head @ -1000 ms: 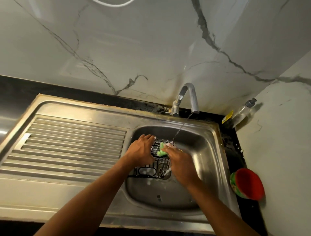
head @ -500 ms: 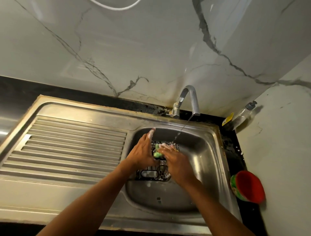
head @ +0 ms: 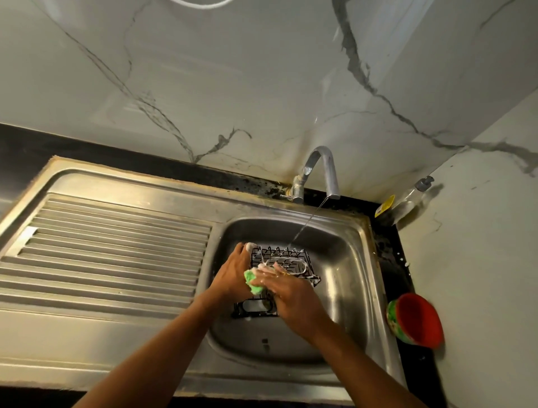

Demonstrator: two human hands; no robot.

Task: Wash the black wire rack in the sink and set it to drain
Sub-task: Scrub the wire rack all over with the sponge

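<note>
Currently scrubbing step: black wire rack (head: 283,262) lies in sink (head: 346,262). Left hand (head: 233,273) grip holds its left edge; right hand (head: 288,291) grip clasps green sponge (head: 251,283) on wires. Next likely needs rinsing foam.

The wall (head: 233,87) behind is pale marble-look slab, run through with dark grey veins, and it meets a side wall (head: 480,262) of the same stone in the right-hand corner. A black counter (head: 23,139) runs along its foot, grimy and speckled near the tap (head: 323,163). That tap is curved chrome, and a thin stream of water (head: 308,221) slants down from its spout. Tucked into the corner sits a clear pump bottle (head: 410,198) with a yellow label (head: 384,205). Nearer, on the counter's right-hand strip, a bowl (head: 419,317) shows its red inside and a green-patterned outside. A white cable (head: 201,3) loops across the very top.
</note>
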